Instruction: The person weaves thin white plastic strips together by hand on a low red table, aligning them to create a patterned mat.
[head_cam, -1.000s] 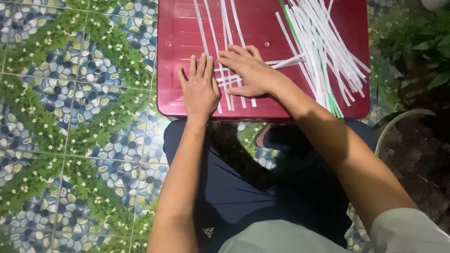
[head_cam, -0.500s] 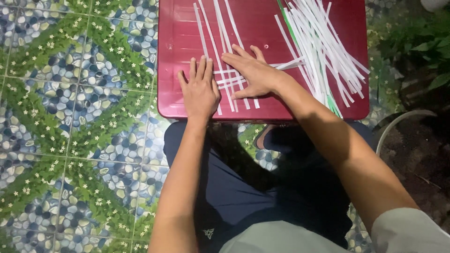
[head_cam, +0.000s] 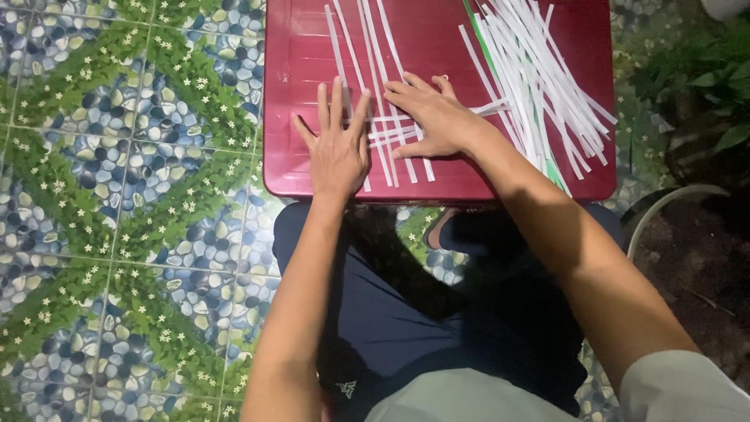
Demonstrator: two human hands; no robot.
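Note:
A dark red plastic stool top (head_cam: 297, 164) serves as a work surface. Several long white paper strips (head_cam: 375, 55) lie lengthwise on it, crossed by a few sideways strips (head_cam: 391, 133) in a woven patch. My left hand (head_cam: 337, 144) lies flat, fingers spread, pressing on the left side of the patch. My right hand (head_cam: 433, 117) rests flat on the crossing strips beside it. A loose pile of white strips (head_cam: 539, 86) with a green one (head_cam: 556, 173) lies on the right part of the stool.
The floor (head_cam: 117, 195) has blue pebble and green leaf patterned tiles. My legs in dark shorts (head_cam: 391, 312) sit under the stool's near edge. Green plants (head_cam: 719, 70) and a pale hose (head_cam: 664, 207) are at the right.
Both hands stay pressed on the strips. The right hand's fingers have shifted slightly over the crossing strips; the view has barely moved.

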